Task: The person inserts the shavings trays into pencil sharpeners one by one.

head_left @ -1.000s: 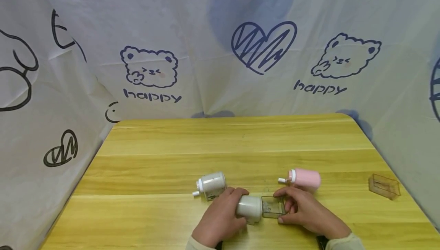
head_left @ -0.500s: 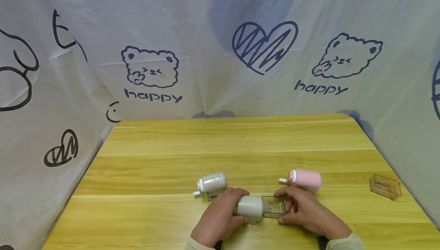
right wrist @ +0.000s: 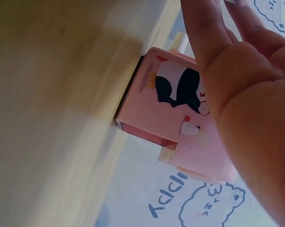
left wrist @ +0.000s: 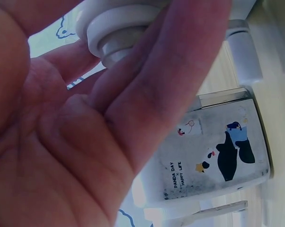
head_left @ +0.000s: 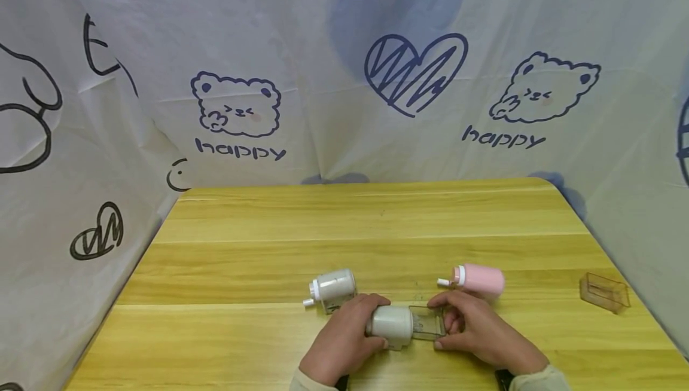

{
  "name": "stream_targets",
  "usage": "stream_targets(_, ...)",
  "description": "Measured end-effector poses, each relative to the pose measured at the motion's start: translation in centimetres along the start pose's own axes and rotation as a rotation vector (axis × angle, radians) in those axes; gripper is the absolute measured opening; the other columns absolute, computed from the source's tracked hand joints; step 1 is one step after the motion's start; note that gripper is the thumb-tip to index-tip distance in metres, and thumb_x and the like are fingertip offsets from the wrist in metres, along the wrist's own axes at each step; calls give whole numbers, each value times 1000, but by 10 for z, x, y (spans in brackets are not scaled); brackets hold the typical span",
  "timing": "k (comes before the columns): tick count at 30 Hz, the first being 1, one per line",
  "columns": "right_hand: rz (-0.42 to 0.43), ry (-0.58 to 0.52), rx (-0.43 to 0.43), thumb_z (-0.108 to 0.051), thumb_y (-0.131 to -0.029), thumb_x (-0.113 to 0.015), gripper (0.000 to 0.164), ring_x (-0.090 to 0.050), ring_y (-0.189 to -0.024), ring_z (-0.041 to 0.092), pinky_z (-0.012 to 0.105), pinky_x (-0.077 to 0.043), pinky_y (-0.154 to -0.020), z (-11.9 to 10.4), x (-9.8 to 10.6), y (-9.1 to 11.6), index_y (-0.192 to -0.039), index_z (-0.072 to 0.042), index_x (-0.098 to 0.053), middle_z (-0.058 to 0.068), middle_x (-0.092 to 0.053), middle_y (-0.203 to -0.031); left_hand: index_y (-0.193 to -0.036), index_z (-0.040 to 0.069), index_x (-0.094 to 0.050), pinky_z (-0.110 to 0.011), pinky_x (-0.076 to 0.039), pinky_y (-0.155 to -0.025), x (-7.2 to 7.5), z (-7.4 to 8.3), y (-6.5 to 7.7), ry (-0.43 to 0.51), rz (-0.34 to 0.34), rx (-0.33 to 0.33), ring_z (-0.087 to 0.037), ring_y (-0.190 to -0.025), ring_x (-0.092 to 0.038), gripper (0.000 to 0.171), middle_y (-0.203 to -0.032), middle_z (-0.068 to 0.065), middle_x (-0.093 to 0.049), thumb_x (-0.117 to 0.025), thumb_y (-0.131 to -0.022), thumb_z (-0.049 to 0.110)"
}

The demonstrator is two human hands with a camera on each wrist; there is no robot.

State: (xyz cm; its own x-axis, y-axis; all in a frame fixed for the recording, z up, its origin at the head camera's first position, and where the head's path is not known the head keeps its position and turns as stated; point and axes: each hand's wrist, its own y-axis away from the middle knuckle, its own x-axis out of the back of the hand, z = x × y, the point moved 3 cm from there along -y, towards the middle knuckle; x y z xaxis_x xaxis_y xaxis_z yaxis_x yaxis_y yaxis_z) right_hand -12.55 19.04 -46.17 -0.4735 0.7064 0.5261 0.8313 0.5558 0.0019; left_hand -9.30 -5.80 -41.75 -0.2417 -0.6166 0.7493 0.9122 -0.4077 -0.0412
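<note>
Lying on its side near the table's front, an off-white hand-crank pencil sharpener (head_left: pixel 393 326) is gripped from the left by my left hand (head_left: pixel 347 337). My right hand (head_left: pixel 476 331) pinches the outer end of a clear smoky shavings drawer (head_left: pixel 427 323), whose other end meets the sharpener's right end. How far the drawer reaches inside is hidden. In the left wrist view, curled fingers (left wrist: pixel 147 94) partly cover the held sharpener's white round part (left wrist: pixel 119 28). A second greyish-white sharpener (head_left: pixel 336 285) with a panda print lies just beyond my left hand.
A pink sharpener (head_left: pixel 481 279) with a panda print lies just beyond my right hand, crank pointing left. Towards the right edge of the wooden table (head_left: pixel 269 217) sits a clear orange-brown drawer (head_left: pixel 604 292). White printed cloth (head_left: pixel 323 80) hangs behind and at both sides.
My right hand has shifted the smoky drawer slightly left, so its inner end now overlaps the held sharpener's end. The left hand keeps its grip; the other things stay put.
</note>
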Motion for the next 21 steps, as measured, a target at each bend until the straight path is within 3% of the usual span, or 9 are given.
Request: stream_targets(21, -29, 0, 13, -31, -74, -81, 56, -54, -72, 13, 28, -48, -63, -2, -5, -2, -119, -9, -56, 2, -56, -84, -120, 20, -60, -34, -44, -86, -1, -3, 0, 1, 2, 0, -12, -100, -53, 48, -114, 5, -60, -78, -76, 21)
